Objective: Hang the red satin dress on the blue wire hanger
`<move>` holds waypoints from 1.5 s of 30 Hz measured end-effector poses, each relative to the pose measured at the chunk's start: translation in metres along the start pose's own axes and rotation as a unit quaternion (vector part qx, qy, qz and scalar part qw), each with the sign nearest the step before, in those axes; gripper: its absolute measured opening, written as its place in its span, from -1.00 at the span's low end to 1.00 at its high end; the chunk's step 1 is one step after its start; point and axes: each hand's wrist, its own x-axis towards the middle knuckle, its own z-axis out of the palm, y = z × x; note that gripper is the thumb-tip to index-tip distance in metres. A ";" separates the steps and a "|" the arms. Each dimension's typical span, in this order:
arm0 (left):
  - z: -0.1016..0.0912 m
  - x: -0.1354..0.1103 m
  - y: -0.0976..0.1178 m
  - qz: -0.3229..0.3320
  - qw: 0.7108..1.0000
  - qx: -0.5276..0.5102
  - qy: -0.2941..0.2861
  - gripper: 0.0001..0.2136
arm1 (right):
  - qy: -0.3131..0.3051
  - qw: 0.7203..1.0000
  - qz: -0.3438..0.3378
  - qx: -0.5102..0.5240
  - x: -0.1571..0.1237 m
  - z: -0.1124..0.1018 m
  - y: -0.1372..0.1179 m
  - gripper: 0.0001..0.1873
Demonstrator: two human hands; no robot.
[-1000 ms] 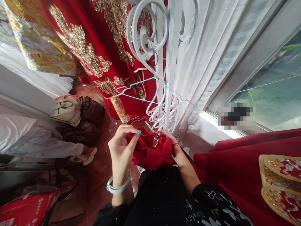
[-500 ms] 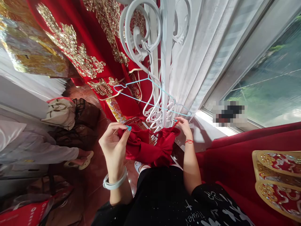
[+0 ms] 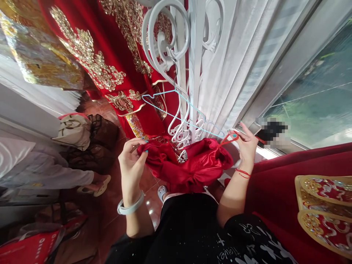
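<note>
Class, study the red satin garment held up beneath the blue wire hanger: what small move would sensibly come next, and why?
Probably lift the right hand and slip its thin red strap over the near end of the blue hanger. The strap is already pinched open beside that end, while the left hand holds the garment spread.

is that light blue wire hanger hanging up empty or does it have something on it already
Empty. The hanger hangs by its hook from the white scrolled rack, bare wire throughout. The red garment is below it, held between the left hand and right hand.
</note>
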 end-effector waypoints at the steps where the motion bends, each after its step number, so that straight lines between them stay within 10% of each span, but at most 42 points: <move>1: 0.003 0.000 -0.002 0.000 1.000 -0.002 0.001 -0.80 | -0.010 1.000 -0.003 0.009 -0.003 0.003 -0.006 -0.07; 9: 0.025 -0.002 -0.018 -0.023 0.999 -0.033 0.033 -0.79 | -0.140 0.989 -0.035 0.043 -0.030 0.028 -0.060 0.39; 18: 0.036 -0.004 -0.029 0.017 0.999 -0.004 0.050 -0.78 | -0.251 0.967 -0.050 -0.017 -0.050 0.044 -0.076 0.32; 33: 0.037 -0.005 -0.036 0.048 0.996 0.012 0.070 -0.80 | -0.149 0.978 -0.125 -0.077 -0.061 0.098 -0.070 0.04; 45: 0.035 -0.011 -0.040 0.042 0.995 0.083 -0.027 -0.81 | -0.068 0.975 -0.182 -0.110 -0.054 0.108 -0.059 -0.72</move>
